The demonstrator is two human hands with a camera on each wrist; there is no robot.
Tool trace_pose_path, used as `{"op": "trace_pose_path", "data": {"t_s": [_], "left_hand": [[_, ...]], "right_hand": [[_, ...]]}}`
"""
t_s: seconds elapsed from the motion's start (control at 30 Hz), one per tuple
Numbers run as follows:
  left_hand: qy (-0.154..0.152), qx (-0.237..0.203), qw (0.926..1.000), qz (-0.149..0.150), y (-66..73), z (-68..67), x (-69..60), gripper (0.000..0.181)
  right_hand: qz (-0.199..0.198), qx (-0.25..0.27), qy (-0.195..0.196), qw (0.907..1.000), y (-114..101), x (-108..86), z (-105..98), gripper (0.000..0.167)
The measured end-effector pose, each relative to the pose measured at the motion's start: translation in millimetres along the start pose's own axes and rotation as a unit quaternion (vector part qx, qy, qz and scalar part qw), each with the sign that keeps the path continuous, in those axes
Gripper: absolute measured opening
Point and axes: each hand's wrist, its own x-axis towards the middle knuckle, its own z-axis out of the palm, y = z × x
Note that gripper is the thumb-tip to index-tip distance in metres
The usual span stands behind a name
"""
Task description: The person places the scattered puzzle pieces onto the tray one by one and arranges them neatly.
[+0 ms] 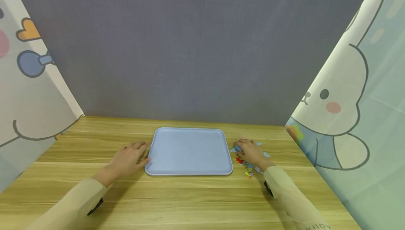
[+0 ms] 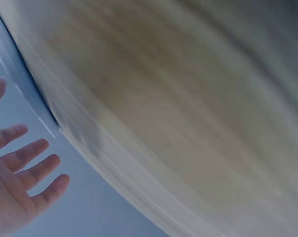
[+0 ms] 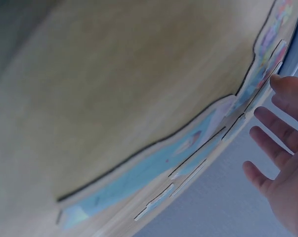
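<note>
Wood-grained table [image 1: 177, 202] lies under my left hand [image 1: 129, 158], fingers loosely spread and holding nothing, thumb at the left rim of the pale blue tray [image 1: 188, 151], whose long axis runs left to right between my hands. Beyond its right edge, my right hand [image 1: 252, 152], much the nearer, is over the scattered cut-out pieces [image 1: 239, 161]; only the right wrist view shows its palm side, fingers parted, gripping nothing I can see.
</note>
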Motion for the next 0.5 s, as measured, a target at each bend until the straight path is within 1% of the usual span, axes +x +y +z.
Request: {"op": "trace_pose_path", "data": {"t_s": [0.1,0.27,0.5], "left_hand": [[-0.007,-0.009,0.9999,0.006,3.1,1.6,0.7,0.054],[-0.019,-0.008,0.9997,0.012,6.4,4.4,1.3,0.054],[-0.020,-0.011,0.9995,0.021,8.2,9.4,2.6,0.050]], "right_hand": [[0.000,0.000,-0.003,1.0000,-0.6,0.6,0.1,0.032],[-0.003,-0.003,-0.011,0.9999,-0.4,2.1,2.3,0.030],[-0.009,0.005,-0.007,0.9999,-0.7,4.1,3.5,0.027]]}}
